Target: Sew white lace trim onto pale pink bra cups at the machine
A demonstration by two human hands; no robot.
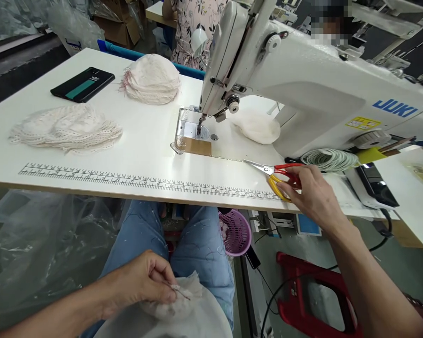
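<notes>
The scissors [267,169] show silver blades, one red handle and one yellow. The gathered cloth [183,305] is off-white. The sewing machine [313,80] is white with blue lettering, the phone [83,85] black with a green band, the plastic basket [240,231] purple, the co-worker's pink top [193,26] leaf-patterned.

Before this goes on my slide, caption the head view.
Left hand pinching pale fabric, right hand on scissors at a JUKI sewing machine.

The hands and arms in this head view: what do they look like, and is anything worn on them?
The left hand and right hand are human and ungloved. The left forearm and right forearm show no sleeves, and neither wrist shows a watch or bracelet.
</notes>
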